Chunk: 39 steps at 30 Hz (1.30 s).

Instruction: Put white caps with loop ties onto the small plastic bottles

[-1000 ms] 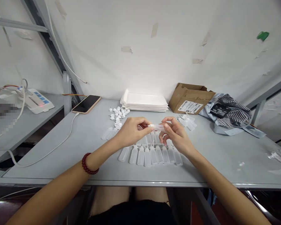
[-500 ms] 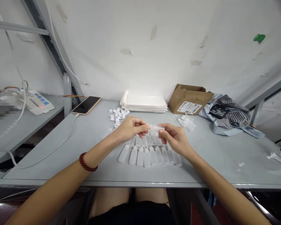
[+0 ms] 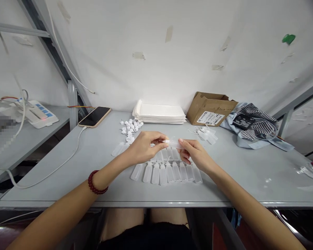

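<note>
My right hand [image 3: 194,152] is closed on a small translucent plastic bottle [image 3: 174,143], held sideways above the table with its neck to the left. At that neck, my left hand [image 3: 148,147] pinches a white cap [image 3: 167,141] between thumb and fingers. Below both hands lies a row of similar bottles [image 3: 162,174] with white tops; a second row behind it is partly hidden by the hands. Several loose white caps [image 3: 130,125] are heaped behind my left hand.
A stack of white envelopes [image 3: 159,114] lies by the wall. Beside it stands an open cardboard box [image 3: 211,108], with more bottles [image 3: 207,134] in front. A crumpled cloth [image 3: 255,126] lies at right. A phone [image 3: 95,117] with a charging cable is at left.
The fingers of my left hand have shifted at the bottle's neck, so the white cap now shows. My right thumb has moved along the bottle. The view has shifted slightly.
</note>
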Tool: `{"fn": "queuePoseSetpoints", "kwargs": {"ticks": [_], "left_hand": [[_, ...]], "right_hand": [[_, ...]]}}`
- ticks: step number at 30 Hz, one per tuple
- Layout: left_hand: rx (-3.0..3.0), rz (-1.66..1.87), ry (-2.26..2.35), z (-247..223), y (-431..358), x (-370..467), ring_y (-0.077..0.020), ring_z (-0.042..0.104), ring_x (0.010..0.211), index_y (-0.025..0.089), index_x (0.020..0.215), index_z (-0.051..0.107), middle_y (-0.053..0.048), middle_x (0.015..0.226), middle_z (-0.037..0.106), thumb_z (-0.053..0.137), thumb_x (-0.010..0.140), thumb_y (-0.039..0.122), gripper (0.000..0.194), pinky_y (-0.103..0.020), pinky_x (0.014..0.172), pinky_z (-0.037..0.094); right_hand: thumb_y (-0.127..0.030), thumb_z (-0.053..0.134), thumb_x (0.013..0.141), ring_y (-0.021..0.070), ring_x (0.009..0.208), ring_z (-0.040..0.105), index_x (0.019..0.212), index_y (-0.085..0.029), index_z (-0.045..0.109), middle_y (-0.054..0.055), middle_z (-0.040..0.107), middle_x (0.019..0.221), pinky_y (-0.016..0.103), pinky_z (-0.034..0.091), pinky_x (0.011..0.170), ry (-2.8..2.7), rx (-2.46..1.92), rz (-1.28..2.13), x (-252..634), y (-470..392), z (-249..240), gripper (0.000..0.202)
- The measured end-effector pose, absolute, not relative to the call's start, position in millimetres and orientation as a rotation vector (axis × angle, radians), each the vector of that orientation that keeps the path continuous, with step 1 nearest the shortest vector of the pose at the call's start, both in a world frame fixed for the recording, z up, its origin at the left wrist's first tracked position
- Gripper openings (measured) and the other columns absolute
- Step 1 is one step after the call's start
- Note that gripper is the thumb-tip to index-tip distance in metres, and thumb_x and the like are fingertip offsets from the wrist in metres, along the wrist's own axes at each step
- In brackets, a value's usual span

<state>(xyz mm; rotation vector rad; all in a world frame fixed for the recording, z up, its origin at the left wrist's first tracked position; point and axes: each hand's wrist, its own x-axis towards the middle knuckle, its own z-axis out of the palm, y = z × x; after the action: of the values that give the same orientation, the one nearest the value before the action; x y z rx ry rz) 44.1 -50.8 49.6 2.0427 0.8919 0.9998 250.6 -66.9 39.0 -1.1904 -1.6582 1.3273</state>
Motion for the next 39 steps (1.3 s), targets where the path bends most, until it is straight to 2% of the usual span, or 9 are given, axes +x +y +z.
{"fn": "queuePoseSetpoints", "kwargs": {"ticks": [5, 9, 12, 15, 19, 24, 29, 34, 39], "left_hand": [[1.950, 0.968, 0.923, 53, -53, 44, -0.0151, 0.063, 0.077, 0.016, 0.086, 0.069, -0.004, 0.086, 0.070, 0.062, 0.080, 0.027, 0.015, -0.026, 0.072, 0.051], [1.802, 0.902, 0.965, 56, -50, 42, -0.0118, 0.059, 0.060, 0.013, 0.076, 0.067, -0.002, 0.068, 0.065, 0.060, 0.082, 0.031, 0.020, -0.024, 0.059, 0.050], [1.703, 0.851, 0.935, 57, -46, 39, -0.0109, 0.059, 0.058, 0.012, 0.073, 0.066, -0.002, 0.066, 0.064, 0.062, 0.081, 0.031, 0.021, -0.023, 0.058, 0.050], [1.678, 0.827, 0.905, 57, -45, 39, -0.0104, 0.059, 0.057, 0.011, 0.076, 0.067, -0.002, 0.067, 0.065, 0.063, 0.080, 0.030, 0.020, -0.023, 0.058, 0.050], [1.726, 0.855, 0.900, 57, -48, 42, -0.0094, 0.058, 0.058, 0.012, 0.079, 0.068, -0.001, 0.067, 0.064, 0.062, 0.082, 0.026, 0.015, -0.022, 0.059, 0.049], [1.823, 0.879, 0.900, 53, -51, 44, -0.0117, 0.060, 0.063, 0.014, 0.084, 0.068, -0.001, 0.069, 0.065, 0.061, 0.083, 0.027, 0.015, -0.022, 0.058, 0.048], [2.155, 0.983, 0.896, 50, -52, 44, -0.0129, 0.061, 0.071, 0.014, 0.086, 0.068, -0.003, 0.080, 0.069, 0.059, 0.084, 0.020, 0.011, -0.024, 0.065, 0.048], [2.369, 1.056, 0.837, 47, -51, 45, -0.0144, 0.061, 0.072, 0.013, 0.090, 0.066, -0.005, 0.082, 0.069, 0.056, 0.086, 0.016, 0.012, -0.027, 0.067, 0.048], [2.440, 1.059, 0.822, 44, -50, 46, -0.0145, 0.060, 0.071, 0.014, 0.091, 0.065, -0.004, 0.083, 0.068, 0.055, 0.087, 0.014, 0.012, -0.027, 0.067, 0.047]], "right_hand": [[-0.054, 0.046, 0.088, 0.0081, 0.033, 0.041, 0.064, -0.016, 0.054, -0.006, 0.043, 0.043, 0.023, 0.031, 0.038, -1.646, -1.195, 1.345, 251, -67, 41, 0.046], [-0.043, 0.059, 0.084, 0.0117, 0.052, 0.055, 0.086, -0.016, 0.062, 0.001, 0.060, 0.065, 0.025, 0.045, 0.048, -1.846, -1.107, 0.793, 250, -67, 38, 0.028], [-0.037, 0.057, 0.087, 0.0133, 0.060, 0.056, 0.096, -0.017, 0.063, 0.003, 0.062, 0.072, 0.025, 0.047, 0.053, -2.024, -0.994, 0.381, 250, -66, 34, 0.023], [-0.035, 0.052, 0.091, 0.0130, 0.059, 0.052, 0.093, -0.018, 0.063, 0.002, 0.057, 0.068, 0.025, 0.045, 0.053, -2.096, -0.946, 0.238, 251, -67, 33, 0.020], [-0.034, 0.055, 0.089, 0.0122, 0.057, 0.049, 0.085, -0.017, 0.065, -0.001, 0.052, 0.063, 0.025, 0.041, 0.053, -2.047, -0.988, 0.407, 253, -68, 38, 0.020], [-0.038, 0.058, 0.086, 0.0098, 0.046, 0.045, 0.080, -0.016, 0.066, -0.005, 0.048, 0.049, 0.025, 0.036, 0.048, -1.850, -1.100, 1.060, 258, -64, 42, 0.025], [-0.040, 0.064, 0.080, 0.0091, 0.039, 0.046, 0.071, -0.014, 0.065, -0.004, 0.049, 0.050, 0.024, 0.036, 0.040, -1.622, -1.037, 1.523, 264, -57, 39, 0.028], [-0.044, 0.061, 0.081, 0.0082, 0.037, 0.046, 0.064, -0.013, 0.064, -0.002, 0.052, 0.052, 0.024, 0.034, 0.039, -1.624, -1.064, 1.526, 264, -55, 36, 0.035], [-0.046, 0.056, 0.084, 0.0092, 0.048, 0.047, 0.063, -0.015, 0.065, 0.000, 0.056, 0.057, 0.025, 0.037, 0.050, -1.824, -1.126, 1.248, 261, -58, 42, 0.038]]}}
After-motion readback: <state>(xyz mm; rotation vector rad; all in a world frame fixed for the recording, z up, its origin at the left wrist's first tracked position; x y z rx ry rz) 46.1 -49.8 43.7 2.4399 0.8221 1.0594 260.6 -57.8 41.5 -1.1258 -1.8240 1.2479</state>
